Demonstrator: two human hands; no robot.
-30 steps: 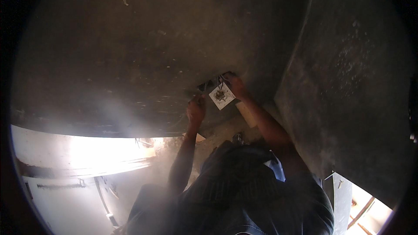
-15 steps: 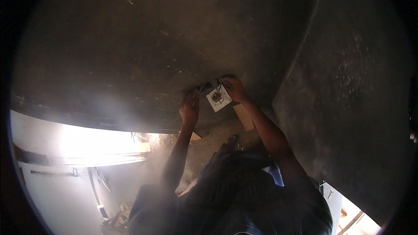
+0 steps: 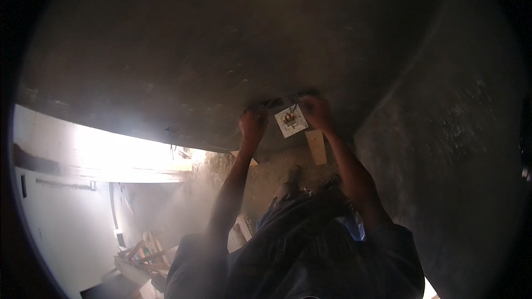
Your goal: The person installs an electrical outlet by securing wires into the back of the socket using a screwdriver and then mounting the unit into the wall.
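White is being shown by a square plate [image 3: 291, 120], its wired back being turned to view, between the left hand [image 3: 254, 124] and the right hand [image 3: 316, 112], which are being held apart from each other. By dark wires [image 3: 292, 108] the plate is being joined to a dark opening [image 3: 272, 103] in the grey wall [image 3: 221, 50], just above it. The right hand is being held at the opening's right end, close beside the plate's upper right edge; the left hand is being held near the opening's left end, its fingers being bent inward. Whether anything is being gripped by either hand cannot be told, as the fingertips are being hidden by blur and shade. A narrow gap is being left between the left hand and the plate's left edge. Below the hands, open room is being given over the floor [image 3: 277, 159], but under the right hand it is being narrowed by a wooden board [image 3: 316, 147].
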